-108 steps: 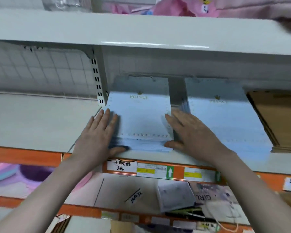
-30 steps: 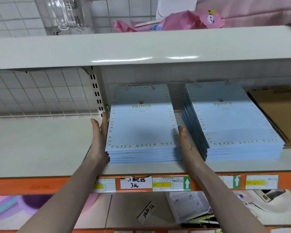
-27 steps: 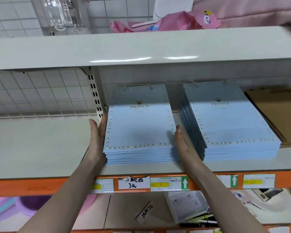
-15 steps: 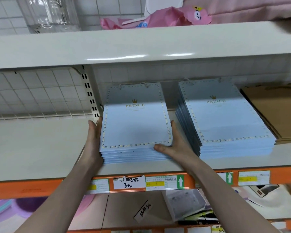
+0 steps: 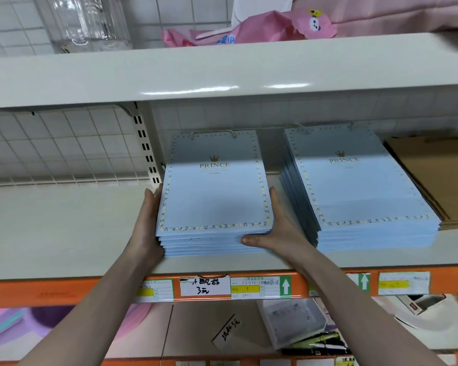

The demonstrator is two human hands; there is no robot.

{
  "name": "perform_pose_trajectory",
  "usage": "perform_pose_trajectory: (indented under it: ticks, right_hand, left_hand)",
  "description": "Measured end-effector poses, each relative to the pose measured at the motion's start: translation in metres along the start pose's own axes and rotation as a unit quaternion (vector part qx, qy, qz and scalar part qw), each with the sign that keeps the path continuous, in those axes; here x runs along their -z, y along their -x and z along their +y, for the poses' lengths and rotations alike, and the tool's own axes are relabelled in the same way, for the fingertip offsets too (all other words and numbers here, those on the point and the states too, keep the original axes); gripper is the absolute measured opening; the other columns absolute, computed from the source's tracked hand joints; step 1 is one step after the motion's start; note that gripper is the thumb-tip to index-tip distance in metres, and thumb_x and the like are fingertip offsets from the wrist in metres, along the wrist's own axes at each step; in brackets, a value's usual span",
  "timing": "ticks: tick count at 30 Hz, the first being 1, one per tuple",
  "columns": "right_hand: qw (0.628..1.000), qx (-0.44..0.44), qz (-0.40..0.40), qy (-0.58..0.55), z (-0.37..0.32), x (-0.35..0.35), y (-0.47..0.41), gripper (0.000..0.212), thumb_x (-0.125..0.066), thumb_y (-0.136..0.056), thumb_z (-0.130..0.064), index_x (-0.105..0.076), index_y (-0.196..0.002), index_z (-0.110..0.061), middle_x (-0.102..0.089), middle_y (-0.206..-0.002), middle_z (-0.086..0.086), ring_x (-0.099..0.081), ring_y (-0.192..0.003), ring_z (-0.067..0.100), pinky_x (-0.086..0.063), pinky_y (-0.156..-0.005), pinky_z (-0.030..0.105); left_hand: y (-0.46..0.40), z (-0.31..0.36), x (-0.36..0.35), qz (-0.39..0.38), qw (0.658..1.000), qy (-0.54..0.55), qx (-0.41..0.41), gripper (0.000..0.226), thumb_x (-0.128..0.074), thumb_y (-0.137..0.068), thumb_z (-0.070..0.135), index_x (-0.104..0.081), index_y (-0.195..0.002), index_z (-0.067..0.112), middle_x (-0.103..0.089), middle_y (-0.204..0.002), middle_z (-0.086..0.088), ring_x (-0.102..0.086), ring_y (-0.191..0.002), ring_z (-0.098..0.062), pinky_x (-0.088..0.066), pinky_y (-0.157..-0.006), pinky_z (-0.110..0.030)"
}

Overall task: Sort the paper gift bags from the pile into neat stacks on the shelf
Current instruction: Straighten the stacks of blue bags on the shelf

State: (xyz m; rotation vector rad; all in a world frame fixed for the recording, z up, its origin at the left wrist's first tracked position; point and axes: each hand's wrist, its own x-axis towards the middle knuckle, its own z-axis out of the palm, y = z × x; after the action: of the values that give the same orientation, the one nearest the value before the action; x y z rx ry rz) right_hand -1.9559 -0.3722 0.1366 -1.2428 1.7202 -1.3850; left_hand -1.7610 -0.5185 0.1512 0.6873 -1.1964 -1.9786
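The shelf (image 5: 64, 228) carries its stock flat, which suits folded paper goods that would slump if stood upright. Largest on it is the right-hand stack of blue gift bags (image 5: 360, 196), printed PRINCE under a crown, its left edges fanned slightly; it lies just beside a pile of brown paper bags (image 5: 434, 175) at the far right, like kept with like. The stack in hand, the left stack of blue gift bags (image 5: 214, 196), lies between the slotted upright (image 5: 146, 149) and the taller stack, set apart from the latter by a narrow gap, its cord handles toward the back wall. Its lower layers sit a little proud of the top bag at the front, so squaring appears unfinished. The left hand (image 5: 147, 228) lies flat against the stack's left edge, fingers straight and pressing, gripping nothing. The right hand (image 5: 278, 228) lies along the right edge with fingers extended in the gap, while the thumb bears on the front corner; this reads as pressing rather than a closed grasp. Judged purpose: opposed palms act as guides, aligning edges without creasing paper. No loose pile is visible in this view.
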Motion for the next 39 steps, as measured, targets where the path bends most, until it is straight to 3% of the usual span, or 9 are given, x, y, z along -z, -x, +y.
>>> perform_pose_trajectory:
  ticks: [7, 11, 16, 18, 21, 25, 28, 34, 39]
  right_hand:
    - [1.000, 0.003, -0.001, -0.020, 0.001, 0.001, -0.002, 0.106, -0.082, -0.069, -0.014, -0.009, -0.140, -0.046, -0.045, -0.111, -0.035, -0.045, -0.092, -0.025, -0.036, -0.067, -0.006]
    - [0.998, 0.013, 0.011, -0.052, -0.001, -0.001, -0.003, 0.093, -0.079, -0.062, -0.038, -0.024, -0.137, -0.045, -0.058, -0.120, -0.017, -0.055, -0.112, 0.000, -0.046, -0.095, 0.021]
    - [0.995, -0.009, -0.003, -0.103, -0.006, -0.004, 0.000, 0.109, -0.074, -0.055, -0.064, -0.018, -0.146, -0.042, -0.052, -0.133, -0.011, -0.052, -0.121, 0.015, -0.042, -0.105, 0.046]
    - [0.992, -0.026, 0.004, -0.121, -0.006, -0.003, 0.002, 0.106, -0.066, -0.061, -0.070, -0.013, -0.148, -0.042, -0.038, -0.147, -0.012, -0.042, -0.130, 0.014, -0.032, -0.111, 0.046]
    - [0.988, -0.038, 0.048, -0.139, -0.008, 0.001, 0.003, 0.087, -0.047, -0.072, -0.068, -0.014, -0.148, -0.040, -0.024, -0.152, -0.017, -0.026, -0.138, 0.009, -0.019, -0.114, 0.039]
    - [0.988, -0.043, 0.075, -0.130, -0.018, 0.005, -0.012, 0.075, -0.044, -0.088, -0.057, -0.011, -0.151, -0.032, -0.020, -0.155, -0.011, -0.024, -0.141, 0.015, -0.020, -0.113, 0.038]
    - [0.988, -0.048, 0.077, -0.128, -0.027, 0.009, -0.028, 0.072, -0.043, -0.091, -0.057, -0.011, -0.151, -0.032, -0.020, -0.156, -0.010, -0.023, -0.141, 0.016, -0.020, -0.113, 0.039]
    - [0.993, -0.046, 0.060, -0.090, -0.030, 0.012, -0.047, 0.070, -0.036, -0.091, -0.062, -0.011, -0.151, -0.036, -0.014, -0.156, -0.014, -0.016, -0.143, 0.012, -0.015, -0.114, 0.038]
    - [0.991, -0.061, 0.048, -0.107, -0.028, 0.007, -0.054, 0.068, -0.033, -0.091, -0.062, -0.008, -0.150, -0.039, -0.015, -0.155, -0.016, -0.017, -0.143, 0.012, -0.015, -0.114, 0.038]
  left_hand:
    - [0.001, 0.000, 0.001, -0.019, 0.999, -0.026, -0.015, 0.043, -0.025, -0.093, 0.060, -0.054, -0.122, 0.046, -0.064, -0.123, 0.005, -0.062, -0.112, -0.022, -0.046, -0.093, -0.044]
    - [0.003, -0.002, -0.003, -0.003, 0.999, -0.051, -0.017, 0.043, -0.024, -0.096, 0.057, -0.066, -0.096, 0.053, -0.071, -0.105, 0.012, -0.068, -0.097, -0.015, -0.048, -0.086, -0.040]
    - [0.001, -0.002, -0.006, -0.001, 0.998, -0.059, -0.007, 0.047, -0.029, -0.096, 0.054, -0.074, -0.082, 0.047, -0.073, -0.095, 0.010, -0.071, -0.085, -0.014, -0.054, -0.074, -0.033]
    - [0.001, -0.001, -0.003, 0.002, 0.999, -0.048, 0.007, 0.041, -0.038, -0.092, 0.056, -0.074, -0.098, 0.038, -0.072, -0.104, 0.001, -0.070, -0.091, -0.020, -0.056, -0.069, -0.032]
    - [0.003, -0.001, 0.008, 0.006, 0.999, -0.030, 0.028, 0.049, -0.044, -0.089, 0.057, -0.069, -0.112, 0.022, -0.068, -0.115, -0.009, -0.067, -0.100, -0.027, -0.050, -0.085, -0.040]
    - [0.011, -0.002, 0.014, -0.018, 0.999, -0.047, -0.018, 0.076, -0.069, -0.073, 0.055, -0.048, -0.137, 0.018, -0.056, -0.133, -0.009, -0.056, -0.120, -0.028, -0.040, -0.103, -0.045]
    - [0.016, -0.005, 0.009, -0.020, 0.995, -0.073, -0.060, 0.071, -0.076, -0.072, 0.032, -0.045, -0.136, 0.027, -0.061, -0.129, 0.001, -0.060, -0.115, -0.020, -0.047, -0.095, -0.039]
    - [0.023, -0.011, 0.003, -0.013, 0.991, -0.113, -0.071, 0.069, -0.075, -0.079, 0.020, -0.042, -0.135, 0.041, -0.066, -0.121, 0.001, -0.065, -0.106, -0.027, -0.049, -0.092, -0.046]
    - [0.018, -0.013, 0.008, -0.001, 0.984, -0.164, -0.075, 0.083, -0.082, -0.066, 0.030, -0.039, -0.136, 0.045, -0.064, -0.123, 0.004, -0.064, -0.108, -0.025, -0.049, -0.094, -0.050]
